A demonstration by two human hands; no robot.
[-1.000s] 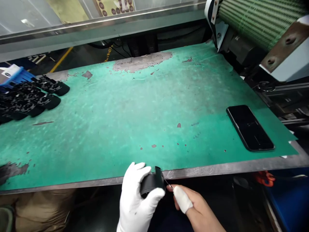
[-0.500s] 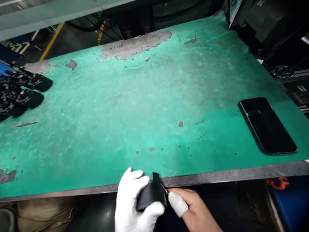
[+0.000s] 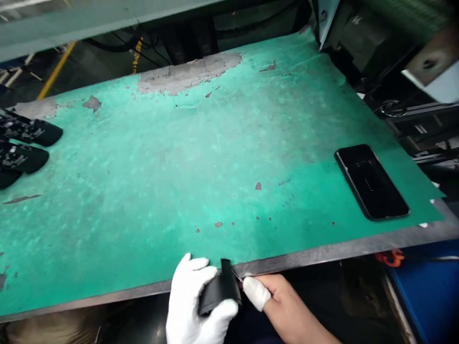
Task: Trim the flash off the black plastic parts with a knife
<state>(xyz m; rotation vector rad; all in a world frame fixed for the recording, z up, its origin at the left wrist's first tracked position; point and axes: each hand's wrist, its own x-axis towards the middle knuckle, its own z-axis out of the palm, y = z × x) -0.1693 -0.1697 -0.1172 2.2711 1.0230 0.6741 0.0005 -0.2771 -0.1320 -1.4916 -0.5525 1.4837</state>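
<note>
In a white glove, my left hand [image 3: 191, 303] is closed around a black curved plastic part [image 3: 218, 291] at the table's front edge. An upright strip rises from the part's far side. My right hand [image 3: 270, 296], bare but for a white cover on the thumb, pinches a thin metal tool [image 3: 238, 276] against the part's right side. Most of that tool is hidden by the fingers and the part, so its kind cannot be made out.
A worn green tabletop [image 3: 215, 157] spreads ahead. A black smartphone [image 3: 373, 181] lies on its right side. Several black molded parts [image 3: 28, 155] stand at the left edge. Below the table edge at right are an orange handle [image 3: 390, 258] and a blue surface [image 3: 426, 291].
The view has turned a little to the right, so the table and phone appear shifted left. Both hands keep their hold, and the part and tool remain close together.
</note>
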